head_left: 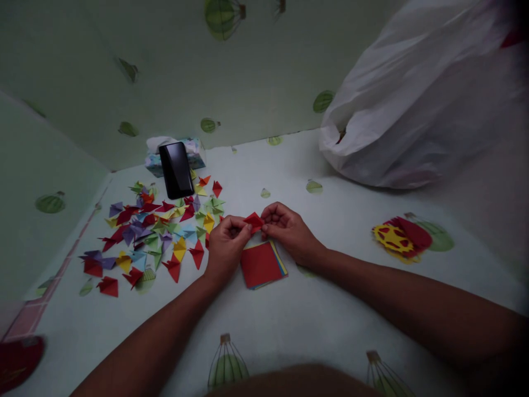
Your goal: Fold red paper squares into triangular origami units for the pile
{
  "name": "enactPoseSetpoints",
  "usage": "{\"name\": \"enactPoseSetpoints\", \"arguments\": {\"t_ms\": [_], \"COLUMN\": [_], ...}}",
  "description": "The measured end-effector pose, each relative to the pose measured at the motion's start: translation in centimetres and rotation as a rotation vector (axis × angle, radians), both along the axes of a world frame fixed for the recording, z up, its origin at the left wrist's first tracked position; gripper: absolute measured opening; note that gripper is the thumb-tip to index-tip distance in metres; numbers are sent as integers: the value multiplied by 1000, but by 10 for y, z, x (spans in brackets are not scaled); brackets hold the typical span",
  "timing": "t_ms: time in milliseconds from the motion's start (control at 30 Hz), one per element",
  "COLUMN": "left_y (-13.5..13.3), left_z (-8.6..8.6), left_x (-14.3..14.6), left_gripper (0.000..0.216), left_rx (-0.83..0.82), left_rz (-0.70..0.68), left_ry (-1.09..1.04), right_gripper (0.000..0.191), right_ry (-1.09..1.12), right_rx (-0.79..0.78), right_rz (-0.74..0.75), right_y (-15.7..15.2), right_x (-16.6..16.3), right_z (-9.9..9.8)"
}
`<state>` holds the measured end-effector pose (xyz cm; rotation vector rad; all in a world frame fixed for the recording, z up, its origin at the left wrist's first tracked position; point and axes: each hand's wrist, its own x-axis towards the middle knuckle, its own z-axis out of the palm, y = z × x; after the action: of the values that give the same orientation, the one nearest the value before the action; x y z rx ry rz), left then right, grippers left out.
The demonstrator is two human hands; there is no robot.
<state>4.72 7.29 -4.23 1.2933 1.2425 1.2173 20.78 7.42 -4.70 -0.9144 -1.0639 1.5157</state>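
In the head view, the left hand [225,242] and the right hand [289,234] are both clamped on a red fold [253,221], each pinching one side corner. It is near the middle of the counter [330,314], just beyond the paper stack [260,266]. The fold should be very light and thin — rather stiff at its creases, but easy to crush — so the corners seem a good place for holding. Toward the counter's left edge lie many paper birds [197,254].

Dim light around us
We see green walls [268,71] with balloon pictures [220,17], meeting at the white surface's [314,331] far left corner.
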Motion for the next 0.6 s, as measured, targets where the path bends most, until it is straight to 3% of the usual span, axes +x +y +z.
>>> {"name": "enactPoseSetpoints", "arguments": {"t_ms": [600], "left_y": [0], "left_z": [3], "left_x": [0], "left_gripper": [13], "left_rx": [49], "left_rz": [34], "left_ry": [26], "right_gripper": [16], "right_ry": [-34], "right_rx": [39], "right_rz": [-20], "right_y": [-2], "right_x": [0], "right_z": [2]}}
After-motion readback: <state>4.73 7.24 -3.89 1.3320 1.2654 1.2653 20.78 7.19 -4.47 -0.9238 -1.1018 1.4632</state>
